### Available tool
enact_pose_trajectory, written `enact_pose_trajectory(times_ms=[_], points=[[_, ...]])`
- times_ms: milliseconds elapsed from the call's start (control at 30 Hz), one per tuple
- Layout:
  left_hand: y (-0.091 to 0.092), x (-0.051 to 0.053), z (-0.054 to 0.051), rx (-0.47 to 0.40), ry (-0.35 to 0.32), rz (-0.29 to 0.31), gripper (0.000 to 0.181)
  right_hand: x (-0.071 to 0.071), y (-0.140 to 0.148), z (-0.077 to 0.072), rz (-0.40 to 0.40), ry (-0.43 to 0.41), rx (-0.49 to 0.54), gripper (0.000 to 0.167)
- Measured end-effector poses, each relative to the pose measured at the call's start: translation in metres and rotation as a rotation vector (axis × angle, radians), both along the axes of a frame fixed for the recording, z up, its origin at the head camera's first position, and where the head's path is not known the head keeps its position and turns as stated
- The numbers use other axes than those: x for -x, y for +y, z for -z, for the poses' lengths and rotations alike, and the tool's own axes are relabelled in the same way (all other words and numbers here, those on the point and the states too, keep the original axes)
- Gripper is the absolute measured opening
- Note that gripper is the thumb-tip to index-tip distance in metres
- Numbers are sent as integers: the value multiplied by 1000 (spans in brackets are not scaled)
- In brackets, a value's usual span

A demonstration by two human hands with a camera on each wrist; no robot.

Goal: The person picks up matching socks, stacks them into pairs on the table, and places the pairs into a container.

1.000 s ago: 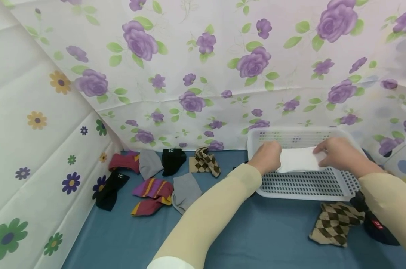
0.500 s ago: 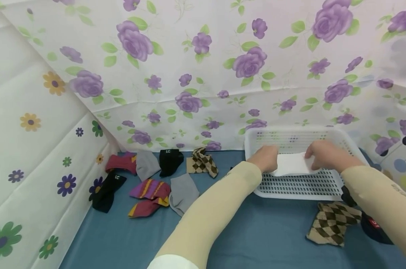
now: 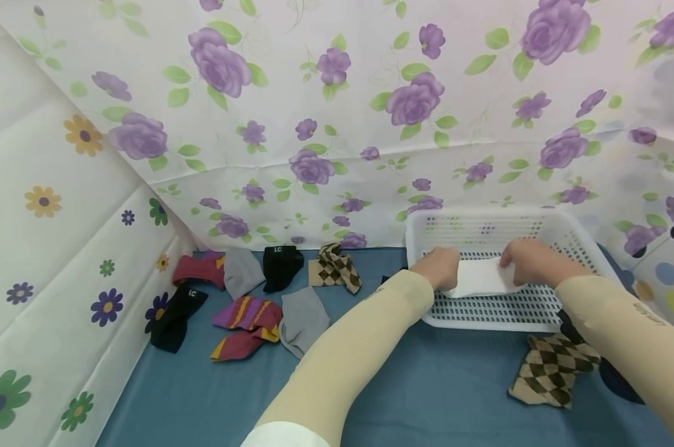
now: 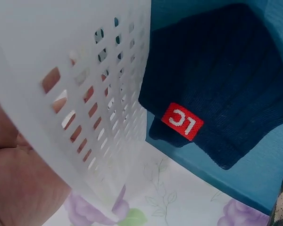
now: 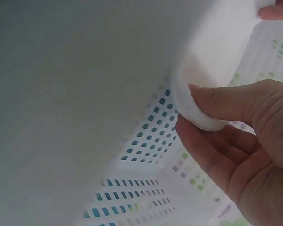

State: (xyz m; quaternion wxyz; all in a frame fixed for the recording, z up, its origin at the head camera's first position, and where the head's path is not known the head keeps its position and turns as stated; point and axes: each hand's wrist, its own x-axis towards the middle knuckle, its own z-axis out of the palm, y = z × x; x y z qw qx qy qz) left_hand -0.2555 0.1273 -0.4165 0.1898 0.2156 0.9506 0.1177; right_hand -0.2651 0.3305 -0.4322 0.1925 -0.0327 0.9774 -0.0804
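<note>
Both hands hold a white sock (image 3: 479, 277) stretched flat between them, inside the white plastic basket (image 3: 493, 324). My left hand (image 3: 440, 268) grips the sock's left end; its fingertips are hidden in the head view. At the other end, my right hand (image 3: 529, 264) pinches the edge, with thumb above and fingers below in the right wrist view, where the sock's rim (image 5: 198, 117) is thick and curved. The left wrist view shows part of the left hand (image 4: 19, 179) behind the basket's perforated wall (image 4: 99, 89).
A navy sock (image 4: 217, 80) with a red label lies beside the basket. Left on the blue cloth lie black socks (image 3: 177, 320), grey socks (image 3: 305, 320) and striped socks (image 3: 250, 326). Checkered socks (image 3: 552, 371) sit in front and behind left. A floral curtain (image 3: 314, 124) hangs behind.
The hands have moved slightly left and lower with the white sock, which sits deeper in the basket. Both hands keep their hold.
</note>
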Motion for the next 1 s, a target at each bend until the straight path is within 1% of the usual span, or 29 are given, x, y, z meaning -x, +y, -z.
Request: enact_pose_trajectory(times_ms=[100, 233, 333, 433, 533, 600, 700, 767, 867, 933, 1000], points=[[0, -1, 1, 9, 2, 11, 12, -1, 0, 1, 1, 9, -5, 47], [0, -2, 2, 26, 3, 22, 16, -4, -2, 1, 13, -23, -18, 49], [-1, -3, 2, 46, 16, 43, 15, -5, -5, 0, 21, -65, -34, 49], [-2, -4, 1, 44, 34, 50, 12, -6, -6, 1, 23, -96, -53, 51], [-4, -6, 1, 35, 56, 51, 11, -8, -6, 3, 9, -102, -67, 55], [-5, -7, 0, 39, 54, 53, 9, -9, -5, 3, -1, -104, -62, 56], [-6, -9, -1, 73, 55, 87, 8, -12, -3, 0, -27, -98, -40, 58], [-6, -9, -3, 99, 67, 127, 8, -14, -1, -4, -41, -90, -30, 60], [-11, -8, -12, 95, 104, 197, 10, -16, 2, -13, -40, -77, -18, 65], [-20, -8, -23, 69, 120, 218, 19, -17, 0, -21, -34, -50, -11, 68], [-32, -9, -38, 24, 119, 212, 30, -19, -4, -30, -43, -17, 11, 68]])
